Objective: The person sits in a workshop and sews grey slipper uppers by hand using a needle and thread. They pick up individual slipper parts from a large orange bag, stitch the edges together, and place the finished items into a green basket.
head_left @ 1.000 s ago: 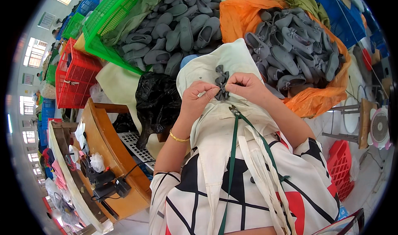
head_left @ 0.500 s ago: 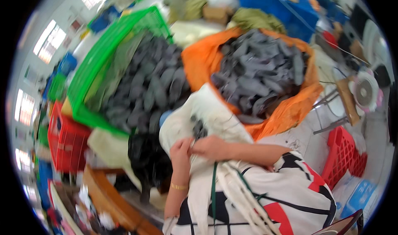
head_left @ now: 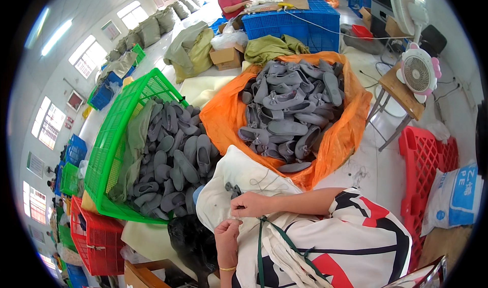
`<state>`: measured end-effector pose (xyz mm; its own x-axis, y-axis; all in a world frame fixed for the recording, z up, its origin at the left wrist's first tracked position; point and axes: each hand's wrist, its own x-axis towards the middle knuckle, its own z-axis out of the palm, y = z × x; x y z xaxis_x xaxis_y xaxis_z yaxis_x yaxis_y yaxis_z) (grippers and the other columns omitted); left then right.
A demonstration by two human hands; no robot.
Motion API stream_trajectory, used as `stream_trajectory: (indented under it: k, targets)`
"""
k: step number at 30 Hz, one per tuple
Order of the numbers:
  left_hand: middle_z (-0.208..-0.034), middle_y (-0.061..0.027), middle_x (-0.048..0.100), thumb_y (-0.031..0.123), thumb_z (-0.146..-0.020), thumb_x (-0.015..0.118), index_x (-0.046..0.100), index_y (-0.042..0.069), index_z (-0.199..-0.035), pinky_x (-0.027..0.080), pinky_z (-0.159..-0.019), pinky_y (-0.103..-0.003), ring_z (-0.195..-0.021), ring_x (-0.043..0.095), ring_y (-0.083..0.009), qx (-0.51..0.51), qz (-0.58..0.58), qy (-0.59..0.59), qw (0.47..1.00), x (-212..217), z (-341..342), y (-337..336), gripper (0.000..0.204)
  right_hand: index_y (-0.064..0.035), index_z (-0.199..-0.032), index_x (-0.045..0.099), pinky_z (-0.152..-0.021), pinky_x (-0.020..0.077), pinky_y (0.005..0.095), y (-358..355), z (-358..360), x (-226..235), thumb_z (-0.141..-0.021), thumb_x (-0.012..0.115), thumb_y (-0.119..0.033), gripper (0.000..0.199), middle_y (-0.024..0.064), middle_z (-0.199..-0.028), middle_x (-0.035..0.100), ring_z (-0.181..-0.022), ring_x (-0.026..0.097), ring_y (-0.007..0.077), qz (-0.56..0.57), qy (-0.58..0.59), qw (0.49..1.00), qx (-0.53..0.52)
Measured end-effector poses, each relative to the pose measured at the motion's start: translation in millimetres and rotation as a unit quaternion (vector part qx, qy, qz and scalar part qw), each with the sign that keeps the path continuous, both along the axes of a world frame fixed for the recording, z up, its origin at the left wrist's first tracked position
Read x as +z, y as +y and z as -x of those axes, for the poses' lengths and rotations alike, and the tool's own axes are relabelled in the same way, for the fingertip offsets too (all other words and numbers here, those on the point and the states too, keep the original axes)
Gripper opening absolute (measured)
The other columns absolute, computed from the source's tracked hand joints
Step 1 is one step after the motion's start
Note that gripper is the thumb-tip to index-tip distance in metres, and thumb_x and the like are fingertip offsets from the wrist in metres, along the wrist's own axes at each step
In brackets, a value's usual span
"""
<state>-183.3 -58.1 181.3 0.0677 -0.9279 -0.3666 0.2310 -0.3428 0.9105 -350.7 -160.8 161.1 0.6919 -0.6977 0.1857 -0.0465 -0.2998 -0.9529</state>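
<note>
Pinched closely: right hand, left hand; what is held cannot be told.
Grey bows are seen just beyond; fine handwork seems underway, steadiness required.

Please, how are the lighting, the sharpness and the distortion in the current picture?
Head view: the windows at left look overexposed, and a ceiling lamp glows; head view: straight edges bow near the dark rim; head view: the grey shoes look fairly sharp, while the small grey pieces beside the right hand show little detail.
</note>
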Motion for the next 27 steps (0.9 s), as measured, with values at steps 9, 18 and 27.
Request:
stream_trajectory:
  k: [9,18,27]
  targets:
    - [-0.069,0.0066,0.054,0.001,-0.086,0.072,0.058,0.005,-0.075,0.031,-0.058,-0.019,-0.064,0.041,-0.0012,0.034,0.104,-0.065,0.992,-32,-1,-1,0.018,-0.0007,-0.086,0.062,-0.061,0.0460,0.0308,3,1,-6,-0.087,0.066,-0.017,0.017,0.0082,-0.071,0.062,-0.064,0.055,0.0149,0.013,0.001,1.000,-0.020]
    - [-0.078,-0.0015,0.061,-0.004,-0.082,0.074,0.058,0.003,-0.076,0.037,-0.057,-0.019,-0.061,0.048,-0.0055,0.147,0.239,-0.062,0.958,-52,-4,-4,0.018,-0.0015,-0.087,0.063,-0.066,0.0460,0.0273,6,-5,-14,-0.090,0.065,-0.019,0.018,0.0028,-0.074,0.062,-0.070,0.054,0.0093,-0.054,-0.013,0.998,0.006]
    - [-0.081,-0.0084,0.065,-0.007,-0.081,0.070,0.054,0.004,-0.079,0.044,-0.054,-0.020,-0.062,0.057,-0.0089,0.143,0.145,0.027,0.979,-35,0,2,0.020,-0.0026,-0.087,0.063,-0.070,0.0458,0.0270,9,-5,-17,-0.090,0.065,-0.019,0.017,0.0012,-0.077,0.061,-0.075,0.053,0.0086,-0.104,-0.011,0.994,0.011]
